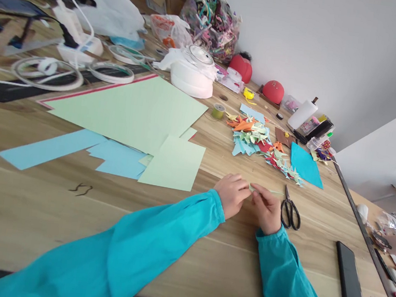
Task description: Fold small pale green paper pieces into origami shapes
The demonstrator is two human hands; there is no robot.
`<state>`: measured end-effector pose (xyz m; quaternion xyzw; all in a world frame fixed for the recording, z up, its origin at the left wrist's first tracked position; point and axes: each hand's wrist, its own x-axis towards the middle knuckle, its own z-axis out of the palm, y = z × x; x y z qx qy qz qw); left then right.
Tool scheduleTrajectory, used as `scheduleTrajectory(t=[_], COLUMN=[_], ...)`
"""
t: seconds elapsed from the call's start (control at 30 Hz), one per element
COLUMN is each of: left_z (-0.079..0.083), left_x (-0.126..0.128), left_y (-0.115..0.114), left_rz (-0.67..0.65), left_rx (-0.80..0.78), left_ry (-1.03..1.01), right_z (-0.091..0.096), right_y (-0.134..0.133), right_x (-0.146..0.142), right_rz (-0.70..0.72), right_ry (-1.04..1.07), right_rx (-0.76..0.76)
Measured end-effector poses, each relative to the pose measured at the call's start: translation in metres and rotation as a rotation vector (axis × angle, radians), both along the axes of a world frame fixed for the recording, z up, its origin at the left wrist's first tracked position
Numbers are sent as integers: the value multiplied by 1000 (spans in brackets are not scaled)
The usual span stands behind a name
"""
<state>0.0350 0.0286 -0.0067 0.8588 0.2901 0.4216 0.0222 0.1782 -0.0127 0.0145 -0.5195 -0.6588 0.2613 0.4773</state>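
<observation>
My left hand (231, 194) and my right hand (268, 209) meet on the wooden table (30, 204), both in teal sleeves. Their fingers are pinched together on a small pale green folded paper piece (256, 189), which pokes out to the right as a thin strip. Black scissors (290, 211) lie just right of my right hand. A pile of small folded paper shapes (257, 139) in orange, green, blue and red lies beyond the hands.
Large pale green sheets (133, 111) and light blue paper pieces (55, 148) lie to the left. A blue sheet (305, 165) lies right of the pile. A black phone (351, 280) rests near the right edge. A white kettle (192, 72), tape rolls and bags crowd the back.
</observation>
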Motion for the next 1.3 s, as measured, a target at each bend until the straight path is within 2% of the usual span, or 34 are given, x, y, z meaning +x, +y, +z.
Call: scheduleTrajectory(t=[0.07, 0.13, 0.23, 0.33, 0.4, 0.47, 0.63, 0.7, 0.8, 0.9, 1.03, 1.3], left_z=[-2, -2, 5, 14, 17, 18, 17, 17, 19, 18, 16, 14], left_x=[1, 2, 4, 5, 5, 5, 7, 7, 5, 3, 3, 3], left_y=[2, 3, 3, 3, 3, 3, -2, -3, -5, -4, -1, 2], left_rz=[-30, -44, -55, -110, -142, -182, -259, -227, -180, -218, -339, -394], left_rx=[-86, -249, -689, -1135, -1296, -1380, -1410, -1310, -1057, -935, -1020, -1190], left_ry=[-95, -241, -534, -852, -1004, -1075, -966, -862, -751, -697, -680, -767], right_z=[2, 4, 6, 4, 1, -2, -4, -2, 1, 2, 0, 0], right_y=[-3, -6, -10, -8, -5, -2, -1, -1, 0, 2, 3, 3], right_x=[-1, -2, -3, -3, -2, -3, -6, -6, -3, 2, 6, 6], right_rz=[18, 23, -36, -173, -213, -171, -82, -95, -107, -111, -85, -61], right_ry=[-69, -116, -130, -115, -93, -39, 110, 166, 298, 390, 448, 454], right_rx=[50, 110, 203, 274, 262, 185, 48, 39, 23, -38, -123, -127])
